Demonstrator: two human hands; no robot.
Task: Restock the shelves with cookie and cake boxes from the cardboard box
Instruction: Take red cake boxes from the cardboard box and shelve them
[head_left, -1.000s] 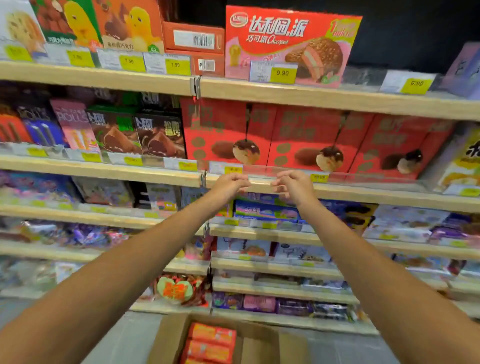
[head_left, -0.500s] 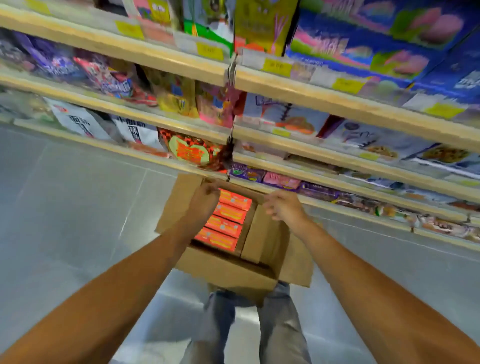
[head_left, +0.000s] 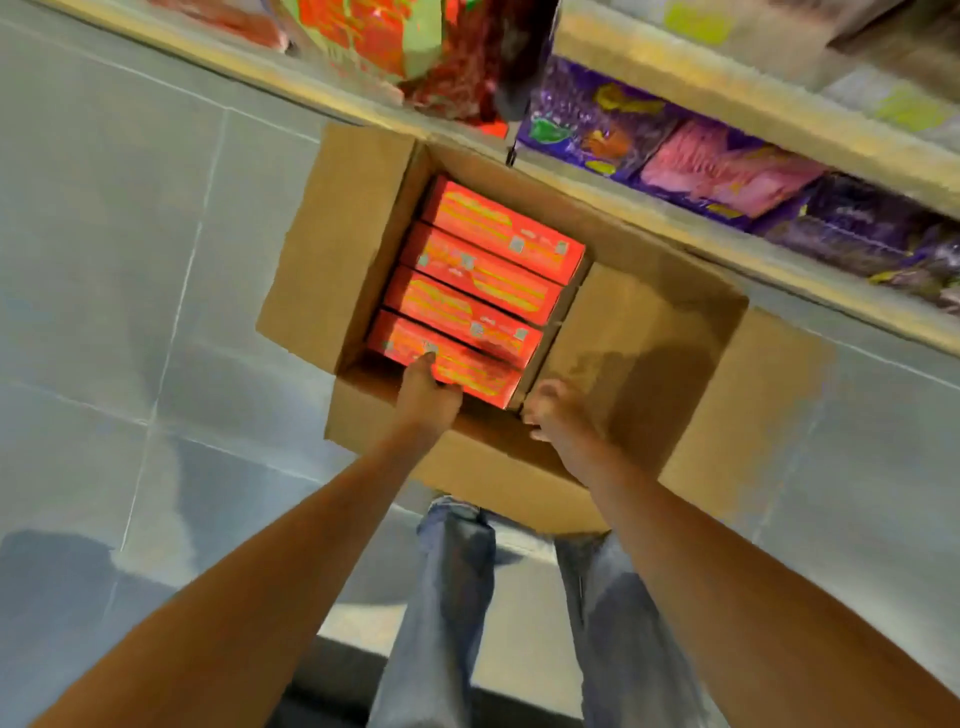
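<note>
Blue jeans (head_left: 452, 597) nearest, legs standing on grey tiled floor (head_left: 130, 260). Both bare forearms reach down into open cardboard box (head_left: 332, 249) on floor just ahead of feet. Left hand (head_left: 428, 397) grips near edge of closest red box (head_left: 447, 358), fingers curled on it. Right hand (head_left: 558, 413) at box's right end by inner cardboard divider; fingers bent, grasp unclear through blur. Four red boxes packed side by side in left compartment. Beyond, bottom shelf (head_left: 675, 208) holds purple and pink packets (head_left: 701, 166).
</note>
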